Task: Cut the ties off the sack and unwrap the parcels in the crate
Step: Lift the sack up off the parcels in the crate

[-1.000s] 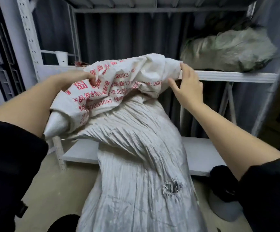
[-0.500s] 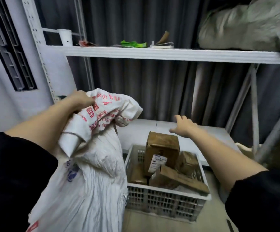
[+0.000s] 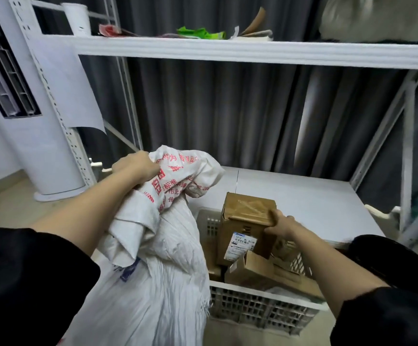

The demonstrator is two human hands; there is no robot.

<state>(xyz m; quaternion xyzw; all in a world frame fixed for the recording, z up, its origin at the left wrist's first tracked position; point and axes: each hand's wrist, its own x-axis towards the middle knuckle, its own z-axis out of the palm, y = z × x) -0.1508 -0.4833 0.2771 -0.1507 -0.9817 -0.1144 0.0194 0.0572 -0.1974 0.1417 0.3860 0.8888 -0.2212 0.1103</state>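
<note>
A white woven sack (image 3: 158, 270) with red print stands at the lower left, its top bunched and folded over. My left hand (image 3: 138, 167) grips that bunched top. To its right sits a white slotted plastic crate (image 3: 260, 308) holding several brown cardboard parcels. The tallest parcel (image 3: 246, 221), taped and carrying a white label, stands upright in the crate. My right hand (image 3: 281, 224) is closed on its upper right corner. A flatter parcel (image 3: 265, 270) lies below it. No ties are visible on the sack.
A low white shelf board (image 3: 302, 196) lies behind the crate, within a white metal rack with an upper shelf (image 3: 227, 49) carrying green and paper scraps. A white standing unit (image 3: 40, 146) is at left. Dark curtains hang behind.
The sack came down and to the left, uncovering the crate. My right hand let go of the sack, reached over the crate and took hold of the tall parcel.
</note>
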